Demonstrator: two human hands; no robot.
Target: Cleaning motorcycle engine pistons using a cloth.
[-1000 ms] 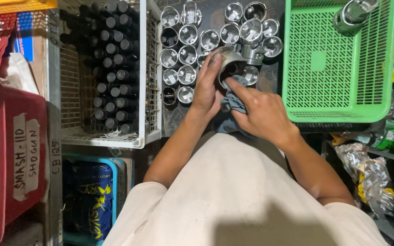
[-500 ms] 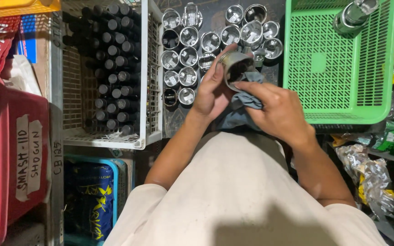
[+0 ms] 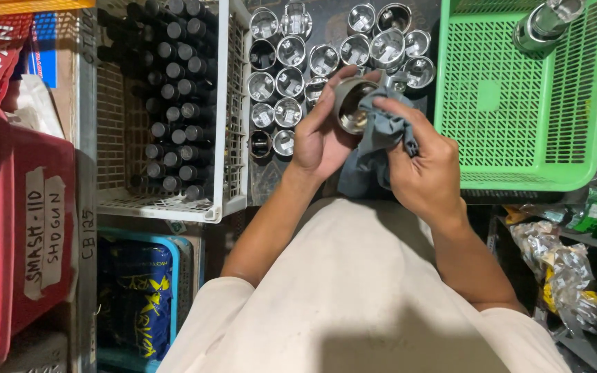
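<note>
Left hand (image 3: 320, 138) curled around a metal piston (image 3: 352, 105), thumb on the near side, fingers wrapped over the far rim; hollow open end faces up toward the camera. Right hand (image 3: 426, 166) closed on a grey rag (image 3: 381, 135), index finger pressing the cloth against the piston's right rim; rest of the rag hangs down between both hands. Piston is silvery-grey, cylindrical, dull shine inside the skirt, held above the dark worktop (image 3: 326, 21) just in front of the person's chest.

Behind the hands, a cluster of similar pistons (image 3: 291, 52) stands in rows on the worktop, open ends up, some touching each other. Left of them a white crate (image 3: 233, 138) packed with dark cylindrical parts (image 3: 167, 90) standing upright. Right of the hands a green plastic basket (image 3: 519, 138), with one shiny metal part (image 3: 544, 21) lying at its far corner. Red bin (image 3: 36, 228) far left, blue box (image 3: 136, 290) below the crate, plastic packets (image 3: 568, 276) lower right.
</note>
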